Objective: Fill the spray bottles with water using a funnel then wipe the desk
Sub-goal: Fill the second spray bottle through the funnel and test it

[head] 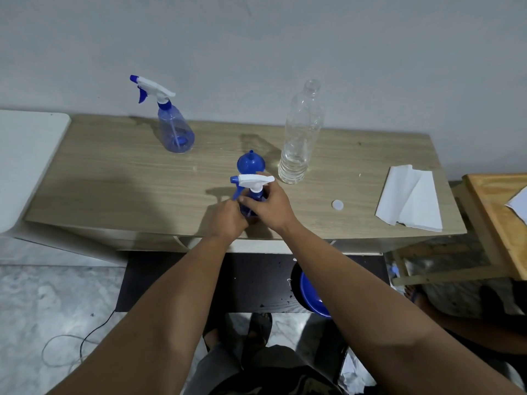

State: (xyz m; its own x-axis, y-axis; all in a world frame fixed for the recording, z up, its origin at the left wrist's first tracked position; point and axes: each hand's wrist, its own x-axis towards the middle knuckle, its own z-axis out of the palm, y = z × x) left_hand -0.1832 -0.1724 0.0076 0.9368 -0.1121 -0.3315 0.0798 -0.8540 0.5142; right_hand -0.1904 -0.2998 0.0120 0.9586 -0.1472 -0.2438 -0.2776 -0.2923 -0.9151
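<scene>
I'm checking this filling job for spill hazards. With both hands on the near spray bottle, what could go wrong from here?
1. The clear water bottle stands uncapped just behind the hands, its white cap lying on the desk; an elbow or wrist bump might tip it and spill the remaining water.
2. The left hand and right hand grip the near spray bottle close to the desk's front edge; a slip while twisting might drop it.

Both forearms bare to the frame edge, no sleeves, watch or rings visible. Left hand [228,216] and right hand [268,205] ungloved. Dark grey trousers, dark patterned shirt hem at bottom edge. Dark open sandals, toes showing.
</scene>
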